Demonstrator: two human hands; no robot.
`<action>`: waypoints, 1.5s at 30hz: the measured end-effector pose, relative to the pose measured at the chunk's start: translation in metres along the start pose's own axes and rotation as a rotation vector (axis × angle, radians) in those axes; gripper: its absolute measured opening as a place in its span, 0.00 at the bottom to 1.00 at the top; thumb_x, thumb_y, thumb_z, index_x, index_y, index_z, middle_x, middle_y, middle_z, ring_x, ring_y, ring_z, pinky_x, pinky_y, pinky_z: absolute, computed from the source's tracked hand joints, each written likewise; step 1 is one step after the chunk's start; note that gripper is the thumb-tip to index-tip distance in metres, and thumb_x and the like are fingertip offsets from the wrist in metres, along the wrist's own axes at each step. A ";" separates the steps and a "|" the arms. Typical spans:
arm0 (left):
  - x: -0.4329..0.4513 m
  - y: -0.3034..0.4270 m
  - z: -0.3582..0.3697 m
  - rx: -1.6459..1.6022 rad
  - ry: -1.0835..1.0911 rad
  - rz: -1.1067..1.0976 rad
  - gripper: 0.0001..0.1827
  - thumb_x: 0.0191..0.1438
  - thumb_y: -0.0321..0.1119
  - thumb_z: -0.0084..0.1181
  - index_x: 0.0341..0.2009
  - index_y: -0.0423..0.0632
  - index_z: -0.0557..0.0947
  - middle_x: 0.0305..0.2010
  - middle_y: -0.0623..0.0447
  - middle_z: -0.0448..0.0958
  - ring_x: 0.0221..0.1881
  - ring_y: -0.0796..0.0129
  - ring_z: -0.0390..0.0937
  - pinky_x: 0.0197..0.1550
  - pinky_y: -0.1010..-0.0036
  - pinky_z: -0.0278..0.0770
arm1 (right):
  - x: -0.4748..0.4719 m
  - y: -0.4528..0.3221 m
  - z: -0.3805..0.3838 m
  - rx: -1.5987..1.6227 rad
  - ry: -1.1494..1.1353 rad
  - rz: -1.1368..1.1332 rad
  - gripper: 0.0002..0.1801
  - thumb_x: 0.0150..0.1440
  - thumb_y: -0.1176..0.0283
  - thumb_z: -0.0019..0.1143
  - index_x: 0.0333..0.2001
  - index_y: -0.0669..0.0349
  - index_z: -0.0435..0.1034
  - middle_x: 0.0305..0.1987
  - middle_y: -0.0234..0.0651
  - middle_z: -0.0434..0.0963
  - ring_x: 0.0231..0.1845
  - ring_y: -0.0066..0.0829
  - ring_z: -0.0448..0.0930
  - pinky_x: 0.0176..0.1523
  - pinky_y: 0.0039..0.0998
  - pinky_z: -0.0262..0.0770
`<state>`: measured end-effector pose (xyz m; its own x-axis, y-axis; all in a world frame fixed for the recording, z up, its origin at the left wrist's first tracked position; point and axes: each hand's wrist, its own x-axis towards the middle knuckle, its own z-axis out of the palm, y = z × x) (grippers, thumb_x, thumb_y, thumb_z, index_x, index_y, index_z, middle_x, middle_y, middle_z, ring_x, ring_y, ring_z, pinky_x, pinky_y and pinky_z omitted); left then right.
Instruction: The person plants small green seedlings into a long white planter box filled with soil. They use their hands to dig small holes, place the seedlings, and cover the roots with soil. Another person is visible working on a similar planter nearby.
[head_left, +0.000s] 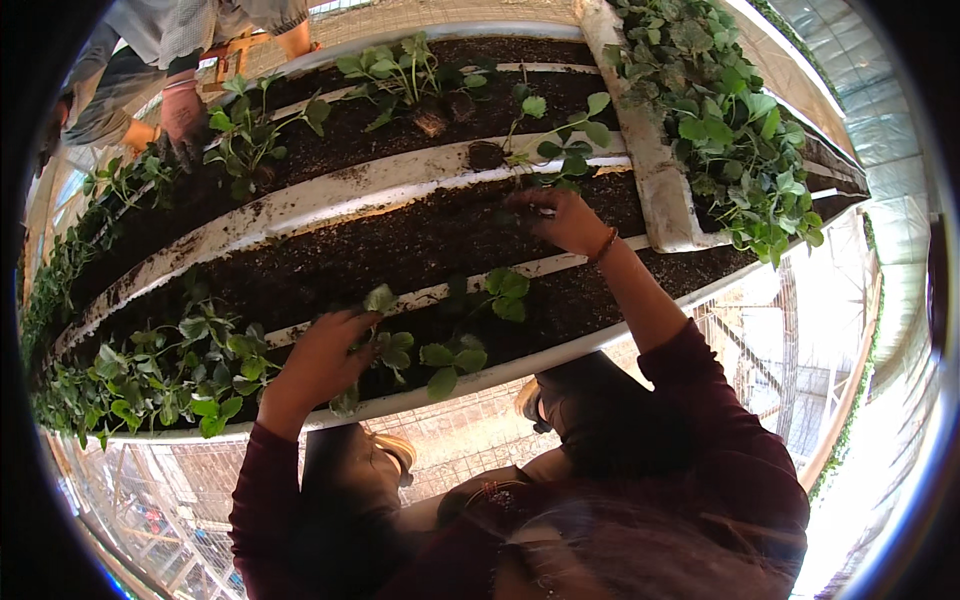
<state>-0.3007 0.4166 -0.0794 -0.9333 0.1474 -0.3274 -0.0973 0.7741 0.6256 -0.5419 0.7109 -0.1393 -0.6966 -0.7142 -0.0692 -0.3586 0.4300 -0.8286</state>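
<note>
My left hand (322, 360) is low over the near side of a soil-filled trough, among strawberry seedlings. Its fingertips touch or nearly touch a small seedling (391, 351) beside the narrow white strip (427, 298); whether they grip its stem is hidden. My right hand (566, 217), with a beaded bracelet at the wrist, reaches over the dark soil (405, 232) with bent, soiled fingers. What lies under those fingers cannot be made out. Just beyond it, a strawberry seedling with a dark root plug (486, 155) lies across the white divider (360, 184).
A white foam box (652, 172) crowded with strawberry plants (712, 112) rests across the trough at right. Loose seedlings with bare root plugs (430, 121) lie on the far soil. At far left, another person's gloved hand (182, 116) works by the plants. Planted seedlings (172, 367) fill the near left.
</note>
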 end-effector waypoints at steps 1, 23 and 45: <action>-0.002 -0.001 0.000 0.005 0.030 0.007 0.23 0.51 0.32 0.54 0.53 0.45 0.73 0.50 0.42 0.72 0.51 0.48 0.69 0.54 0.62 0.67 | -0.002 0.005 0.000 0.141 0.003 0.053 0.19 0.49 0.78 0.57 0.47 0.56 0.74 0.46 0.35 0.79 0.45 0.28 0.79 0.47 0.30 0.76; -0.011 0.005 0.008 0.057 0.073 0.053 0.22 0.49 0.31 0.55 0.51 0.43 0.74 0.49 0.40 0.73 0.50 0.45 0.70 0.52 0.60 0.68 | -0.126 -0.027 -0.150 -0.903 0.796 0.243 0.12 0.50 0.68 0.55 0.40 0.47 0.76 0.45 0.37 0.78 0.40 0.40 0.80 0.44 0.38 0.78; -0.005 -0.006 0.011 -0.001 0.170 0.037 0.19 0.51 0.38 0.57 0.48 0.49 0.77 0.44 0.43 0.76 0.46 0.48 0.74 0.46 0.62 0.73 | 0.085 0.011 -0.009 -0.177 0.413 0.192 0.20 0.53 0.64 0.59 0.44 0.69 0.73 0.32 0.43 0.81 0.27 0.30 0.80 0.34 0.32 0.77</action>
<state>-0.2919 0.4181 -0.0891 -0.9812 0.0698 -0.1800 -0.0618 0.7697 0.6355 -0.6109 0.6605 -0.1494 -0.9361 -0.3490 0.0442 -0.2743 0.6455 -0.7128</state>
